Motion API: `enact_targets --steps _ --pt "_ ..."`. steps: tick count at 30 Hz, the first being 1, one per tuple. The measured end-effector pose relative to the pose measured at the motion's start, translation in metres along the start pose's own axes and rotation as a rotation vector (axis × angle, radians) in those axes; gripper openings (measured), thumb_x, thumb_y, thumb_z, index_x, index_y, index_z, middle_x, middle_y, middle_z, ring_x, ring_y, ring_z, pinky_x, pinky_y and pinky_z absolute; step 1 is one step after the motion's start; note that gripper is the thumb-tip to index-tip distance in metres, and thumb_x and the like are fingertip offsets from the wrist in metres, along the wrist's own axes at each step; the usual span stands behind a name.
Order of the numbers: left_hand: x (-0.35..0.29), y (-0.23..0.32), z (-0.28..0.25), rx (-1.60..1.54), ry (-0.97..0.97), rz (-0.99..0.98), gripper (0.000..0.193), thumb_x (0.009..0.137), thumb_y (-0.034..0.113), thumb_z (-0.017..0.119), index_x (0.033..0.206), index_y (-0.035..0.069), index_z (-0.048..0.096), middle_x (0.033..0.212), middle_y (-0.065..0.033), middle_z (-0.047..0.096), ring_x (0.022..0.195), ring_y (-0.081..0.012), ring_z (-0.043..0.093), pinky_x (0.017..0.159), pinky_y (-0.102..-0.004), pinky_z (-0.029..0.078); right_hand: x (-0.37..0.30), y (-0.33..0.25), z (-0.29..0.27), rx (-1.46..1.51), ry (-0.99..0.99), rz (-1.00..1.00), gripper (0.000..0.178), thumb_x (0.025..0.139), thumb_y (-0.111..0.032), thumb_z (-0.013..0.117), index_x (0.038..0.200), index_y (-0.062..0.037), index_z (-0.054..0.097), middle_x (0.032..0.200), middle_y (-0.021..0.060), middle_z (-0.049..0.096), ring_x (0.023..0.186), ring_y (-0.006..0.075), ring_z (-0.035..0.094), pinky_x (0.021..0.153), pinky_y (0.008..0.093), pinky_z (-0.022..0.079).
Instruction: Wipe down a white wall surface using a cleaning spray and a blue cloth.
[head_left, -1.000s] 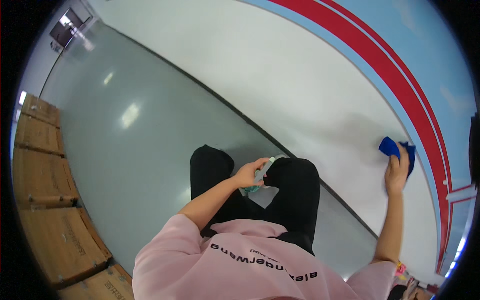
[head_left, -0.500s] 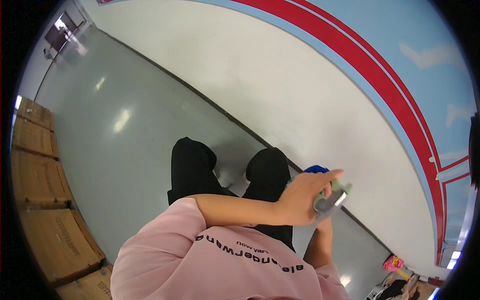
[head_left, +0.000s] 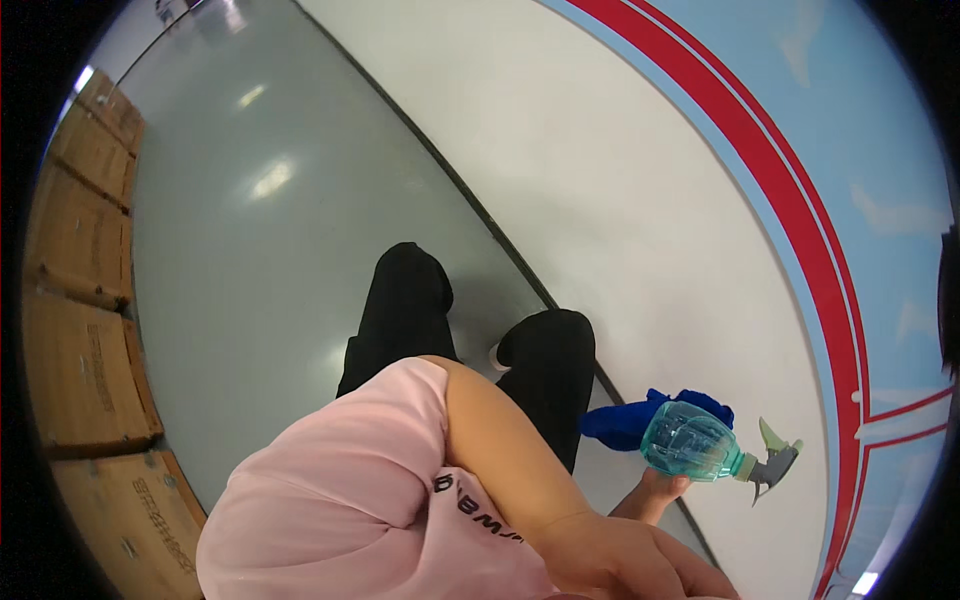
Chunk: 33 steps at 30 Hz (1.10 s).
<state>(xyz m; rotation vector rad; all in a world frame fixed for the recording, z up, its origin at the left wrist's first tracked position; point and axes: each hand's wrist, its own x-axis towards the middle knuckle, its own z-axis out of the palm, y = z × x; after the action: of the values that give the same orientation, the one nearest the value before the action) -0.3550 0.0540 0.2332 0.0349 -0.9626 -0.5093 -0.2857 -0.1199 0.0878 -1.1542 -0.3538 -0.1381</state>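
Observation:
A clear turquoise spray bottle [head_left: 692,442] with a grey and pale green trigger head lies tilted across my right hand [head_left: 662,486], its nozzle end toward the wall. My right fingers are closed at the bottle's near side, partly hidden by it. Behind and beside the bottle a bunched blue cloth [head_left: 618,424] sticks out; how it is held is hidden. My left forearm crosses in front of my body. My left hand [head_left: 640,562] is at the lower edge, back up, fingers bent and their tips cut off; nothing shows in it.
A white wall [head_left: 600,170] with a red and light-blue painted band [head_left: 745,140] rises on the right, close to my hands. Large brown cartons [head_left: 90,370] line the left side of the grey floor [head_left: 270,260]. My black-trousered knees [head_left: 545,350] are below.
My left hand has come off the spray bottle and moved down toward my body. The bottle now rests at my right hand, turned sideways, and more of the blue cloth shows. The view has turned.

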Motion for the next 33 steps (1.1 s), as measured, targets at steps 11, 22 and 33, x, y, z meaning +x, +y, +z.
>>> enact_targets --steps 11,22,33 --pt "0.010 0.014 0.012 -0.554 0.048 -0.174 0.035 0.080 0.009 0.055 0.110 -0.006 0.047 0.103 -0.0117 0.054 0.093 -0.0156 0.053 0.076 -0.0264 0.044 0.005 -0.010 0.016 -0.124 -0.024 0.000 0.097 0.054 -0.042 0.079 0.127 -0.0038 0.028 0.118 0.0165 0.045 0.103 0.0290 0.050 0.086 0.0417 0.046" --pt "-0.001 -0.001 0.023 -0.791 0.137 -0.208 0.034 0.088 0.020 0.046 0.106 -0.008 0.048 0.100 -0.0149 0.056 0.091 -0.0204 0.055 0.079 -0.0314 0.044 0.006 -0.014 0.018 -0.236 -0.106 -0.003 0.098 0.054 -0.046 0.076 0.126 -0.0010 0.027 0.113 0.0163 0.047 0.096 0.0281 0.054 0.081 0.0380 0.049" --pt "0.012 -0.029 0.007 -0.507 0.138 -0.260 0.031 0.089 0.024 0.040 0.091 -0.005 0.050 0.081 -0.0109 0.052 0.076 -0.0183 0.051 0.068 -0.0286 0.041 0.006 -0.022 -0.010 -0.269 -0.249 0.043 0.109 0.055 -0.042 0.078 0.133 -0.0033 0.013 0.125 0.0158 0.035 0.111 0.0291 0.043 0.090 0.0403 0.039"
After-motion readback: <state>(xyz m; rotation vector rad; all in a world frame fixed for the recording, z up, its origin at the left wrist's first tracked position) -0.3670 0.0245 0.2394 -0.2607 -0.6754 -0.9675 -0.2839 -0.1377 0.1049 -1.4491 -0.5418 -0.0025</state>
